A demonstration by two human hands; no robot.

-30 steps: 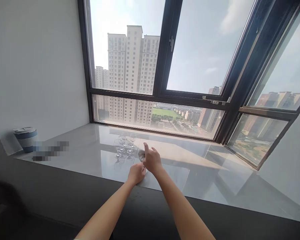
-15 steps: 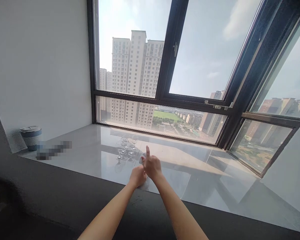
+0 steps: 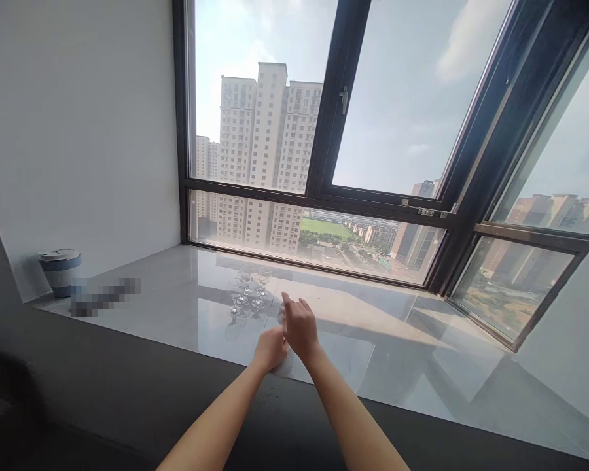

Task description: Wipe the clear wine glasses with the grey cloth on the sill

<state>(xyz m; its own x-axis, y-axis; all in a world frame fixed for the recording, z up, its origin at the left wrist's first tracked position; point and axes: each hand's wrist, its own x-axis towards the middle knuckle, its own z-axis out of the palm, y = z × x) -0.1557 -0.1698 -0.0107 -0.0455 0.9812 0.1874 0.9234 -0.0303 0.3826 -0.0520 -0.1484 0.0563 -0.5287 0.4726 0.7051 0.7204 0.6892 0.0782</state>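
Observation:
My left hand [image 3: 271,348] is closed in a fist near the front edge of the glossy sill [image 3: 167,320]. Just above and right of it, almost touching, is my right hand [image 3: 300,330], its fingers bent around the far side. A pale, partly see-through thing [image 3: 281,316] shows in a small patch beside the right fingers. The hands hide most of it, so its kind is unclear. Several clear stemmed glasses [image 3: 259,301] stand in a group on the sill, beyond and left of my hands.
A blue and white tub with a lid [image 3: 61,271] stands at the sill's left end by the wall [image 3: 88,131]. Next to it lies a blurred-out item [image 3: 105,297]. Dark-framed windows [image 3: 317,176] run along the back and right.
My right hand's raised finger has come down and bent forward, and less of the pale thing shows. The left hand and the glasses stay about where they were.

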